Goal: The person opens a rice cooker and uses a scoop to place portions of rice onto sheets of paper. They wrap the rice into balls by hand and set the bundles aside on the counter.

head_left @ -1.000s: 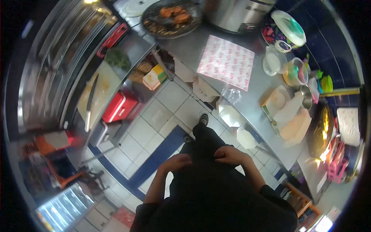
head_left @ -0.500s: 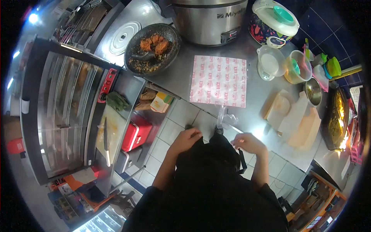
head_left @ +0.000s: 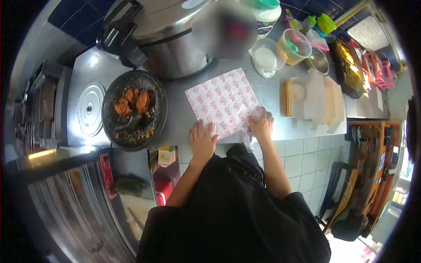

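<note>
A square sheet of white paper with red print (head_left: 223, 98) lies on the steel counter (head_left: 175, 127), turned at an angle. My left hand (head_left: 203, 141) rests at its lower left corner, fingers spread and pointing up the counter. At the lower right edge my right hand (head_left: 262, 126) touches the paper, its fingers apart near a crumpled piece of clear plastic (head_left: 249, 140) that hangs over the counter's front edge. Left of the paper stands a dark stone mortar (head_left: 161, 103) holding reddish fried pieces (head_left: 131, 101), crumbs and a pestle.
Behind the paper is a large steel cooker (head_left: 175, 57). Clear plastic tubs (head_left: 296, 46), a kitchen scale (head_left: 266, 72) and a steel bowl (head_left: 319, 61) stand at the back right. Stacked paper boxes (head_left: 315, 98) sit to the right; a knife (head_left: 135, 218) lies lower left.
Both hands have moved from in front of the body onto the paper's near edges. The camera view has turned and shifted, and the paper now appears tilted.
</note>
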The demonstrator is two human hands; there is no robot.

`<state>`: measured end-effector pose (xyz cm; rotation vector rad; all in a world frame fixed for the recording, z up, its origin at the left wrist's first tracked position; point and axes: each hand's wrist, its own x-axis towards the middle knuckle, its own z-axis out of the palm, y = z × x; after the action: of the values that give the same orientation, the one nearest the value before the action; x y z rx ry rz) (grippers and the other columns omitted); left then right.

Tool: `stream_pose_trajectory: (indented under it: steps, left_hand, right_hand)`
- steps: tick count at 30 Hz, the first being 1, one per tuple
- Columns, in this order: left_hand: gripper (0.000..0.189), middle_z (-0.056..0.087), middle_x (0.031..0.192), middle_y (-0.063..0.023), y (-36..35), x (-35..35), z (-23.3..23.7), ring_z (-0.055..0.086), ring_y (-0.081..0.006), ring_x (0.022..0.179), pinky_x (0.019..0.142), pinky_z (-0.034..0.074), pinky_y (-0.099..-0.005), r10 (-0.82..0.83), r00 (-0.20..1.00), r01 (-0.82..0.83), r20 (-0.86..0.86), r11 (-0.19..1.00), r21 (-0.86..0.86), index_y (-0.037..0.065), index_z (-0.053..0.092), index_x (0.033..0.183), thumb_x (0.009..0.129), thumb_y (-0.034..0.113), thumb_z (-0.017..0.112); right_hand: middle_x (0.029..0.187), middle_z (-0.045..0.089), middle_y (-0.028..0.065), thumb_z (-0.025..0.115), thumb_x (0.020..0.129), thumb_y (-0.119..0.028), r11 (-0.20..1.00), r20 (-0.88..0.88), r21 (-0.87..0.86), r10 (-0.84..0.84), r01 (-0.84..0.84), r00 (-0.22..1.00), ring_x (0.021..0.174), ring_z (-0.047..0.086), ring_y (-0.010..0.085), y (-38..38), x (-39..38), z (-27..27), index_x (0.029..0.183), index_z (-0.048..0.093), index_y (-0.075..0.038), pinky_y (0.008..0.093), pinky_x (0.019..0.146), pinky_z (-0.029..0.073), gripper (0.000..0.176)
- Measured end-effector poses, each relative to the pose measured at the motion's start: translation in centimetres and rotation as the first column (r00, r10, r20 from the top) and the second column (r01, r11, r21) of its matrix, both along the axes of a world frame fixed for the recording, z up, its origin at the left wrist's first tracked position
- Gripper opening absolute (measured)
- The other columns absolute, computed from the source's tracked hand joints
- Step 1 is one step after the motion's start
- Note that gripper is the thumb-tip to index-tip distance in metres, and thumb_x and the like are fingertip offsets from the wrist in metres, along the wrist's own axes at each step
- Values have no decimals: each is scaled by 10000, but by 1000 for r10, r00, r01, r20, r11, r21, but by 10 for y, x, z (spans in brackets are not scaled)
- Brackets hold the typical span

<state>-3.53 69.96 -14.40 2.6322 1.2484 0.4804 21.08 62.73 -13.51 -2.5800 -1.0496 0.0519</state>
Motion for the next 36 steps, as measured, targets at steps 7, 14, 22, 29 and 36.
stream_pose_trajectory:
  steps: [7,14,22,29,36]
  left_hand:
    - [598,471,1476,-213,15,-13,4,486,-432,1277,1040,401,-567,-147,989,144,-19,983,-118,195,594,1377,848,432,740]
    - [558,467,1451,-215,25,-12,5,460,-439,1274,1028,398,-585,-163,987,159,-2,965,-206,152,628,1298,825,407,777]
    - [355,674,1066,-197,52,-4,-4,640,-399,997,878,511,-479,115,917,9,381,951,-308,20,672,1099,820,213,774]
    - [333,657,1259,-193,100,46,81,613,-372,1198,976,505,-466,2,936,-230,-352,759,-609,53,688,1122,917,315,691]
    - [377,728,1115,-154,133,117,93,682,-359,1058,948,509,-457,-149,902,132,405,989,71,49,657,1236,966,312,661]
  right_hand:
    - [1086,699,247,778,795,-362,963,-523,-136,-269,233,809,1090,645,433,25,23,12,1211,592,-10,478,924,516,576]
    - [1091,705,184,688,873,-278,980,-246,106,-140,170,959,1062,659,399,29,8,0,1152,658,-61,502,885,518,355]
    - [960,730,221,631,849,-245,998,-473,-32,-57,47,879,929,695,437,-15,22,-3,1079,677,-60,512,824,541,299]
    - [992,733,214,658,856,-246,969,-585,197,-3,147,811,945,703,417,18,36,-6,1208,691,-105,471,844,547,381]
    - [1030,730,162,659,884,-152,896,-467,416,354,-152,810,945,701,379,-4,21,55,1255,696,-143,423,829,554,373]
